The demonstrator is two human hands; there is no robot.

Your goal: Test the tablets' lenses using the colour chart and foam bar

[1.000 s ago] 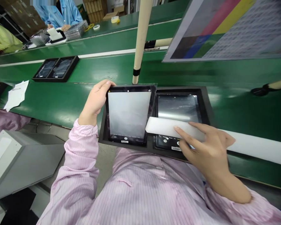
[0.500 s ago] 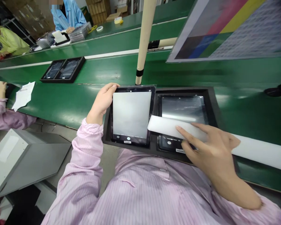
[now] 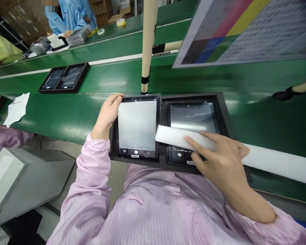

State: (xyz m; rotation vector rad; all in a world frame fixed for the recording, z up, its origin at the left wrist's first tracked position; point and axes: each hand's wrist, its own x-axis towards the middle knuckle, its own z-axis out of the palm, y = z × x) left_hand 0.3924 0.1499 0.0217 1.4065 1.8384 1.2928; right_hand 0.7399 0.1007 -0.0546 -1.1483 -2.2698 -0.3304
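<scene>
My left hand (image 3: 107,115) grips the upper left corner of a tablet (image 3: 137,126), its fingers closed on the edge. The tablet's screen is lit pale grey, with camera-style buttons along the bottom. It is at the left half of a black two-slot tray (image 3: 225,117). In the right slot lies a second tablet (image 3: 192,115) with a dark, glossy screen. My right hand (image 3: 221,158) is closed around a long, flat-looking white strip (image 3: 172,136). The strip crosses over the second tablet, its left end at the lit tablet's right edge; part of it is hidden under my hand.
A cream pole (image 3: 148,44) rises just behind the tray, with a colour test chart (image 3: 219,37) at upper right. Further left on the green bench (image 3: 66,112) are another tray with two tablets (image 3: 63,77) and white papers (image 3: 17,109). Co-workers sit and stand beyond. A grey cabinet (image 3: 38,183) stands lower left.
The whole view has shifted slightly, so most things appear further left. Both hands keep their grips, and the strip stays in nearly the same place against the lit tablet.
</scene>
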